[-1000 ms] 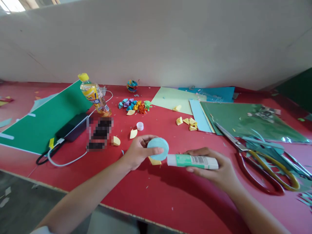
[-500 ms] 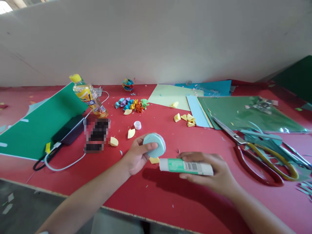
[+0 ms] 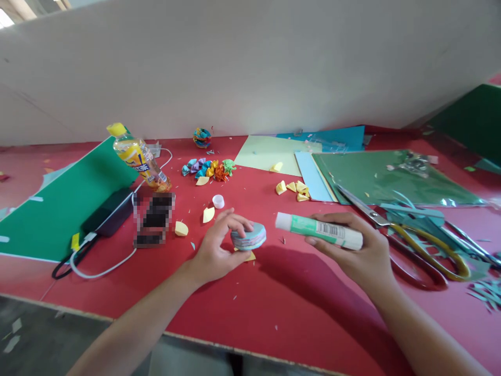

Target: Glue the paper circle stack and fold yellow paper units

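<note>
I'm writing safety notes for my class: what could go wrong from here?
The right hand, holding the glue stick, looks close to the large scissors and might knock them. The left hand, holding the layered disc, could scatter the loose yellow pieces nearby. The white cable lies in a loose loop and could get snagged.

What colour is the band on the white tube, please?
The band is green, shown in the head view.

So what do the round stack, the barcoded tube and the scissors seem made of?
Round stack: probably matte paper or card, given its thin layered edges. Barcoded tube: likely smooth plastic, from its even, moulded-looking shape. Scissors: metal blades by their shine; red and yellow handles, perhaps coated.
</note>
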Action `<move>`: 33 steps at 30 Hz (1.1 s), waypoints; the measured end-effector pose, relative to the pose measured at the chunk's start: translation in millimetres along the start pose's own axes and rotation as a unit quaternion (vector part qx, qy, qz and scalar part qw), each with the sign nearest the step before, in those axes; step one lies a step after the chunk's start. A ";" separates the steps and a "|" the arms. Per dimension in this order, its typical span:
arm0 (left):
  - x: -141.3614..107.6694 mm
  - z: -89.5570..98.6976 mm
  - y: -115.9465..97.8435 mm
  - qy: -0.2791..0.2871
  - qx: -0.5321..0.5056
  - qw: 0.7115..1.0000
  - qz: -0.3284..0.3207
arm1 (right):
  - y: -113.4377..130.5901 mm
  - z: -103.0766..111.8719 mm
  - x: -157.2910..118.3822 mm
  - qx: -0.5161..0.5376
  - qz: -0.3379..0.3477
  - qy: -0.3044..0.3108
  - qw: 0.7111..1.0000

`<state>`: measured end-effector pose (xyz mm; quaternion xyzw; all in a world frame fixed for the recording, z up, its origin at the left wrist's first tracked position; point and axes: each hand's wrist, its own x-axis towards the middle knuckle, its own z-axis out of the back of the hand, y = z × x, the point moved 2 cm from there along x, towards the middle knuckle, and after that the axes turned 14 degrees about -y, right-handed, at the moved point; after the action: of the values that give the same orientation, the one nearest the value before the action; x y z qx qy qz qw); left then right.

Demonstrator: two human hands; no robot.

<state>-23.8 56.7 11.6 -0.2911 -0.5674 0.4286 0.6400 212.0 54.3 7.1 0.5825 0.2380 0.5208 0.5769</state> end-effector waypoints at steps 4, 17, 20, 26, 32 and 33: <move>7.6 1.1 4.8 0.014 0.125 0.990 -0.064 | -1.1 -1.7 3.6 -0.015 0.007 -0.013 1.000; 16.1 6.6 23.9 -0.161 -0.118 0.947 0.253 | -40.7 -14.6 14.4 0.006 -0.104 0.106 0.989; 26.8 15.2 31.7 -0.227 -0.241 0.893 0.307 | -48.2 -18.5 14.2 -0.043 -0.082 0.097 0.991; 40.3 34.4 39.5 -0.295 -0.376 0.806 0.350 | -59.2 -22.6 17.9 -0.220 0.102 0.145 0.959; 44.1 47.2 42.0 -0.303 -0.417 0.789 0.335 | -48.8 -24.4 20.9 -0.265 0.138 0.117 0.947; 45.2 49.5 42.6 -0.308 -0.418 0.790 0.326 | -46.9 -27.3 22.6 -0.238 0.110 0.108 0.959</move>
<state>-82.0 110.5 5.8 -0.5503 -0.7301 0.3993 0.0692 210.8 96.1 -34.2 0.3911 0.1025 0.6826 0.6088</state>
